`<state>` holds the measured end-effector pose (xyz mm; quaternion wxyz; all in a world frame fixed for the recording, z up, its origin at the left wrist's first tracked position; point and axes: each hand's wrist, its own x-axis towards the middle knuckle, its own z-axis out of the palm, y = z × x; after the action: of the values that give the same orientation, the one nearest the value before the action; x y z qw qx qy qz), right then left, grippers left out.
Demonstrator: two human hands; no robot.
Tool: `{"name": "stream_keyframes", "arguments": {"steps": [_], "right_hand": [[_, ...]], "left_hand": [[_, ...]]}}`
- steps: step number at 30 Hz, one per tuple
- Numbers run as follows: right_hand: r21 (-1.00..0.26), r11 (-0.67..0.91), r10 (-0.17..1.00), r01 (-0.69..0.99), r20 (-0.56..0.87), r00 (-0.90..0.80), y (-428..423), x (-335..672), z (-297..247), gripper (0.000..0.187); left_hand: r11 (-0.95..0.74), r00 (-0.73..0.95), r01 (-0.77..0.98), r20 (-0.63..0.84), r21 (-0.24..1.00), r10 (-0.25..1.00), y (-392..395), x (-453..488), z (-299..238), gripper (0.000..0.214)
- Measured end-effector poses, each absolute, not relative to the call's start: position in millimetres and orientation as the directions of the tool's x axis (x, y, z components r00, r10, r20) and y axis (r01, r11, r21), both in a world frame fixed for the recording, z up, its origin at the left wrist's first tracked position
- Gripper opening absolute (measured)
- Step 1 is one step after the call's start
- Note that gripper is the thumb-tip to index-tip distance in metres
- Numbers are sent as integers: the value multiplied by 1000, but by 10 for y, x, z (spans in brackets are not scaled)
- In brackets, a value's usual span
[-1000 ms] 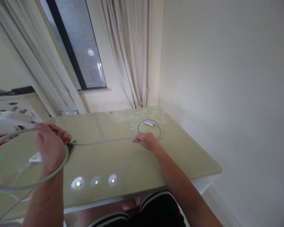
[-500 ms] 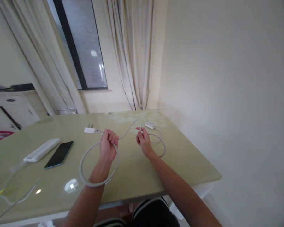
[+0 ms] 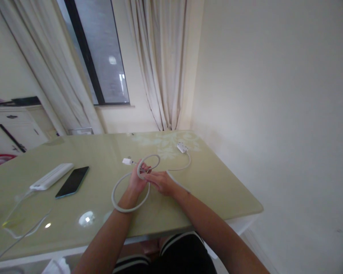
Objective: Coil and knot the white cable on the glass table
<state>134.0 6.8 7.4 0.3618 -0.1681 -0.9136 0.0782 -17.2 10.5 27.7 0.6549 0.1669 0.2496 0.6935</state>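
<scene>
Above the table, my left hand (image 3: 138, 179) is closed around a white power cord (image 3: 114, 198), with one loop hanging over my left wrist. My right hand (image 3: 161, 182) has come up against the left one, its fingers pinched on the same cord, where a second, smaller loop stands up. The cord's white plug (image 3: 127, 161) sticks out just past my left fingers, prongs pointing away. At the cord's other end, a small white power strip (image 3: 182, 147) lies on the table farther off. Part of the cord is hidden by my right hand and forearm.
To the left lie a dark phone (image 3: 72, 182) and a long white power strip (image 3: 52, 176) with its cable trailing to the near edge. The glossy greenish table (image 3: 217, 186) meets a plain wall on the right. Curtains and a window stand behind.
My right hand has moved left and toward me, bringing cord to my left hand, and a second loop has formed. The left hand has shifted slightly right, the plug moving with it.
</scene>
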Motion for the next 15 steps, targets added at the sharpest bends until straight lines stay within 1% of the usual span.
{"name": "stream_keyframes", "arguments": {"steps": [2, 3, 5, 7, 8, 11, 13, 15], "right_hand": [[-188, 934, 355, 303, 582, -731, 55, 1323, 40, 34], [-148, 933, 353, 329, 554, -754, 49, 1323, 33, 33], [-71, 931, 345, 359, 501, -794, 35, 1338, 45, 33], [-19, 929, 334, 369, 470, -817, 24, 1361, 84, 34], [-1, 929, 329, 371, 465, -822, 21, 1373, 110, 36], [46, 926, 316, 374, 449, -836, 26, 1416, 182, 40], [64, 922, 323, 383, 418, -849, 41, 1448, 211, 41], [49, 904, 377, 424, 376, -847, 62, 1476, 216, 39]], "left_hand": [[-46, -122, -849, -110, 526, 986, 126, -289, 283, 33], [-70, -147, -873, -123, 483, 981, 136, -351, 287, 34], [-137, -198, -926, -144, 353, 970, 150, -472, 302, 37], [-190, -225, -959, -156, 212, 962, 156, -582, 323, 40], [-203, -227, -966, -150, 163, 962, 157, -633, 335, 42], [-217, -224, -973, -85, 78, 971, 142, -787, 360, 43], [-216, -215, -976, 12, 30, 976, 108, -890, 366, 38], [-175, -176, -984, 139, -21, 974, 51, -970, 372, 31]]}}
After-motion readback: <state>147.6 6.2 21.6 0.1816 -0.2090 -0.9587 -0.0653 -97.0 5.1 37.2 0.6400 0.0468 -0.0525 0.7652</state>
